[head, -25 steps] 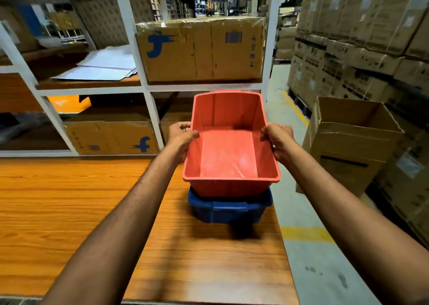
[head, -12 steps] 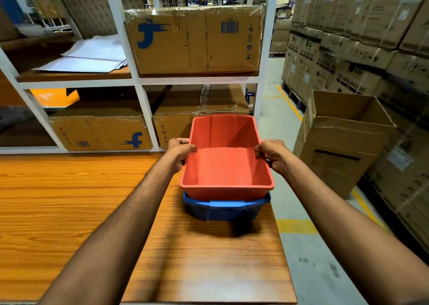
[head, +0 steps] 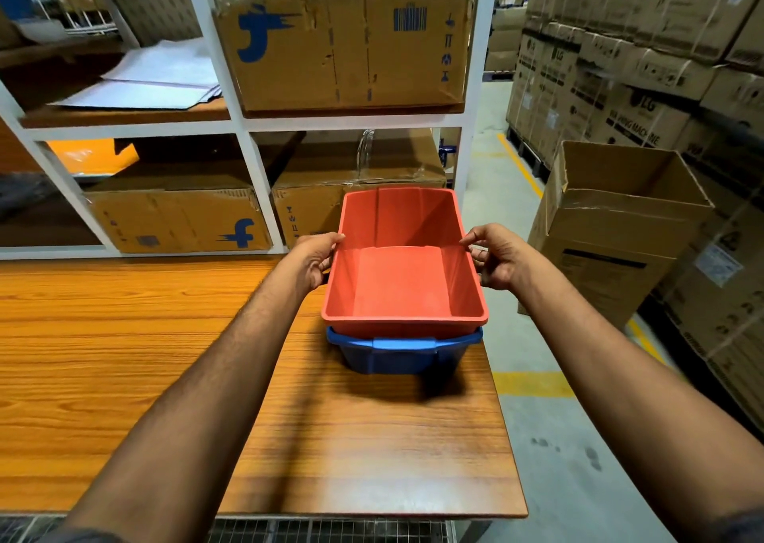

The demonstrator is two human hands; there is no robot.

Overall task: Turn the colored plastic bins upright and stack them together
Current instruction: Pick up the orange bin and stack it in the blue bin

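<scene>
My left hand [head: 311, 258] and right hand [head: 498, 258] pinch the side rims of an upright red bin [head: 403, 290], nested in a blue bin [head: 403, 352] at the right end of the wooden table [head: 124, 356]. Stacking looks nearly finished; next I would press the red bin fully into the blue bin, then let go.

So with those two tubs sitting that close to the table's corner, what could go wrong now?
1. The blue bin sits near the wooden table right edge, so a sideways shove could tip the stack onto the floor.
2. The red bin may jam if pressed down unevenly.
3. The left hand and right hand grip the rim; fingers could get pinched.
</scene>
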